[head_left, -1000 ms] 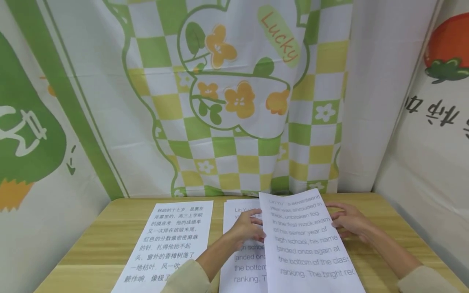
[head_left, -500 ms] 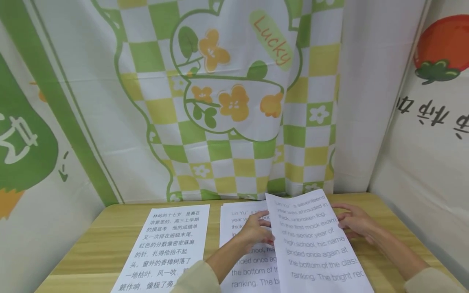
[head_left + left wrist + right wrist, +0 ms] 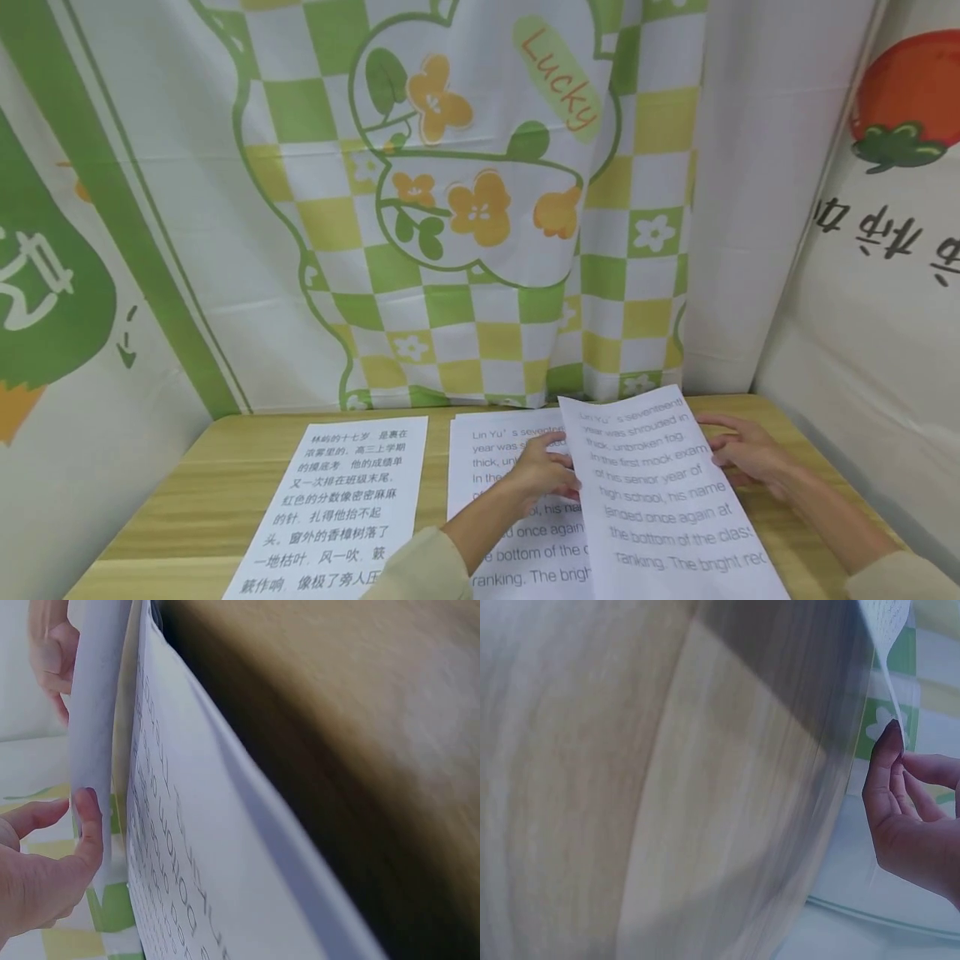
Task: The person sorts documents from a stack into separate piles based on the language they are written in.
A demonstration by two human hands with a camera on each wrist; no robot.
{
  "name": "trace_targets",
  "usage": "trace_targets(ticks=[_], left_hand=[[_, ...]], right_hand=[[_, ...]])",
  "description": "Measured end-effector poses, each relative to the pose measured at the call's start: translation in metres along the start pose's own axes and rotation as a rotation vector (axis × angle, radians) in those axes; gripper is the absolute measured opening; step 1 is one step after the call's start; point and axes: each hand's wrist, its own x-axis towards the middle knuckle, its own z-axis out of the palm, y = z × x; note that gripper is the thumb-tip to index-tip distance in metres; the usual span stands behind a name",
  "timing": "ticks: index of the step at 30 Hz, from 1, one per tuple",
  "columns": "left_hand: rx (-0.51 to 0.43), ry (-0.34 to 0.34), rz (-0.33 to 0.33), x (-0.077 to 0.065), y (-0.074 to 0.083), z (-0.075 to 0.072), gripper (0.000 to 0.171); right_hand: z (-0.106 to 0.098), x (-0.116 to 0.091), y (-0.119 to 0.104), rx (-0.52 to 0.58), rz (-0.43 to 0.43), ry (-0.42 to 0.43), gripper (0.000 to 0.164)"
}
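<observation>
A printed sheet of paper (image 3: pixel 660 500) with English text is raised at a slant, its upper edge bowed. My left hand (image 3: pixel 536 475) holds its left edge, some fingers hidden behind the page. At the right edge my right hand (image 3: pixel 753 454) pinches it; in the right wrist view the thumb and fingertips of that hand (image 3: pixel 915 825) meet on the paper's thin edge. Under and left of it lies a stack of sheets (image 3: pixel 480 467) with the same text, partly covered by my left forearm. The left wrist view shows the lifted sheet (image 3: pixel 97 735) standing apart from the stack (image 3: pixel 187 825).
A sheet with Chinese text (image 3: pixel 337 500) lies on the left of the wooden table (image 3: pixel 187 492). Behind the table hangs a green and yellow checked curtain (image 3: pixel 480 333). Printed white cloth walls (image 3: pixel 862 375) close in the sides.
Both hands have moved to the right with the raised sheet, uncovering more of the text on the stack beneath. The sheet with Chinese text stays in place on the table.
</observation>
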Motion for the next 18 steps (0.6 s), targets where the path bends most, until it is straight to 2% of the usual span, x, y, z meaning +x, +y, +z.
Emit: trace_targets(ticks=[4, 10, 18], left_hand=[[-0.024, -0.016, 0.004, 0.001, 0.001, 0.007, 0.077], [-0.011, -0.039, -0.001, 0.001, 0.002, 0.018, 0.061], [-0.075, -0.076, -0.001, 0.001, 0.002, 0.029, 0.061]], right_hand=[[-0.008, 0.0, 0.004, -0.013, -0.005, 0.01, 0.074], [-0.018, -0.001, 0.008, -0.035, -0.011, 0.04, 0.072], [-0.023, -0.002, 0.009, -0.112, -0.015, 0.117, 0.067]])
